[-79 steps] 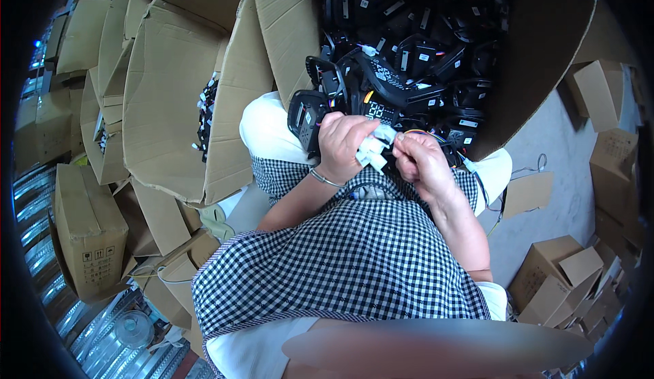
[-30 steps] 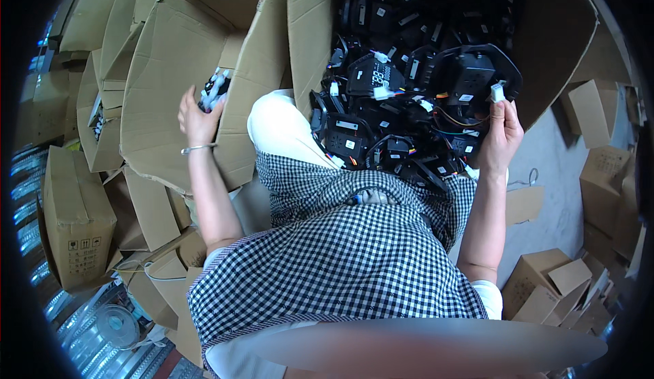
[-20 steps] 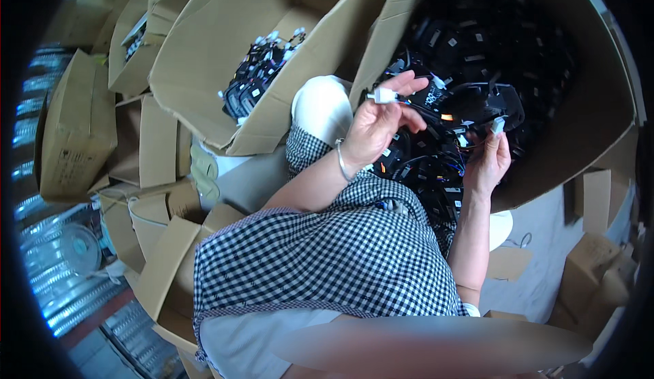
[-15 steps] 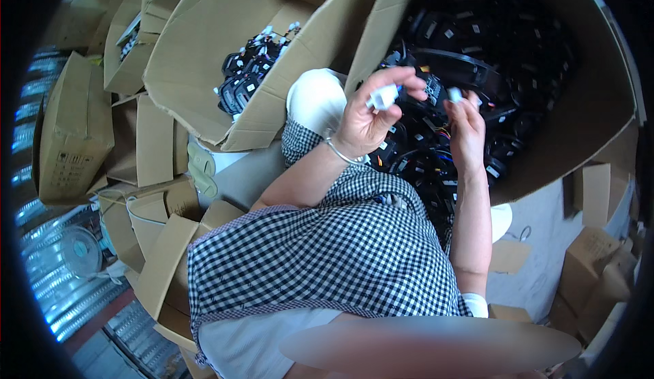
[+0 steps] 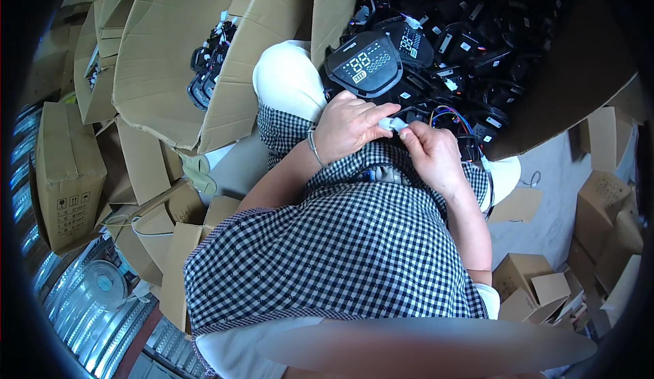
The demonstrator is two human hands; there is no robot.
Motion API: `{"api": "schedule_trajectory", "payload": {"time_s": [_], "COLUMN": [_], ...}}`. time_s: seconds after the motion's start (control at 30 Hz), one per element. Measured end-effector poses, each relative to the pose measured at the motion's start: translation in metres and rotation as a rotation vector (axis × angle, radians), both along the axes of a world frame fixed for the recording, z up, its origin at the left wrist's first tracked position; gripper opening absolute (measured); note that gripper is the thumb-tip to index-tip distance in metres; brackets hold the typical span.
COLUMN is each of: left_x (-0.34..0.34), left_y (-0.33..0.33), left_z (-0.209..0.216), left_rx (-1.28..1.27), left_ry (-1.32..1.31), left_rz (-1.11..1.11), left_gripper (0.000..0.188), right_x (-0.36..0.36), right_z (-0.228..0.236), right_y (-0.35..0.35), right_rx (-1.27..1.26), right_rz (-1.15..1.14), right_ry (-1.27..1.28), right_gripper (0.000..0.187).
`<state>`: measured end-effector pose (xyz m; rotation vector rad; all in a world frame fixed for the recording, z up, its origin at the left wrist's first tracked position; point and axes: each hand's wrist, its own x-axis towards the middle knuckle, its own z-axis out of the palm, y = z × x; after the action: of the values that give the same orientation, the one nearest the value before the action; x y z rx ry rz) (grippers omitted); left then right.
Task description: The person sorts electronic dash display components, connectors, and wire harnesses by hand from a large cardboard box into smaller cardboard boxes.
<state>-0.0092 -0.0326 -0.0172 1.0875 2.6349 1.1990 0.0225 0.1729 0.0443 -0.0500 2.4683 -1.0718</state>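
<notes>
My left hand [image 5: 349,127] and my right hand [image 5: 436,155] meet in front of my lap. Between their fingertips sits a white plastic wire connector [image 5: 393,124], pinched from both sides. Whether it is one piece or two joined halves cannot be made out. Just beyond the hands a black display unit [image 5: 364,66] faces up with lit white segments. A second lit display [image 5: 407,44] lies partly behind it. Thin coloured wires [image 5: 449,112] loop up beside my right hand.
A big cardboard box [image 5: 335,11] ahead holds many black units with cables. Another open box [image 5: 160,59] at the left contains several black units with white plugs. Smaller cartons [image 5: 531,287] stand at the right; a metal roller track [image 5: 102,331] runs along the left.
Both hands have come down toward my lap and closed together on the white connector; before, they were apart, each with a white piece. The lit displays now show as the view has shifted.
</notes>
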Motion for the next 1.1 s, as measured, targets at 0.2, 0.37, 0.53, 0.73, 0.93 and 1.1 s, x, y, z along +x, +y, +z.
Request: {"api": "schedule_trajectory", "payload": {"time_s": [0.2, 0.37, 0.53, 0.73, 0.93, 1.1], "left_x": [0.014, 0.013, 0.017, 0.013, 0.000, -0.007], "left_y": [-0.003, -0.005, -0.004, -0.001, -0.001, 0.020], "left_z": [-0.004, -0.005, -0.011, 0.010, 0.010, 0.006], "left_rx": [-0.073, -0.051, 0.000, -0.089, 0.209, 0.047], "left_ry": [0.070, 0.075, 0.008, 0.122, 0.066, 0.079], "left_rz": [-0.120, -0.125, 0.026, 0.098, 0.122, 0.179], "left_gripper": [0.047, 0.042, 0.035, 0.033, 0.022, 0.024], "right_x": [0.003, 0.005, -0.026, -0.083, -0.082, -0.074], "right_z": [-0.038, -0.038, -0.010, -0.082, -0.075, -0.066], "right_y": [0.011, 0.011, 0.035, 0.064, 0.068, 0.069], "right_rx": [-0.362, -0.398, -0.042, 0.627, 0.379, -0.089], "right_rz": [0.135, 0.146, -0.159, 0.314, 0.279, 0.060], "right_ry": [-0.272, -0.240, -0.086, 0.356, 0.308, 0.169], "right_gripper": [0.028, 0.025, 0.021, 0.018, 0.015, 0.016]}}
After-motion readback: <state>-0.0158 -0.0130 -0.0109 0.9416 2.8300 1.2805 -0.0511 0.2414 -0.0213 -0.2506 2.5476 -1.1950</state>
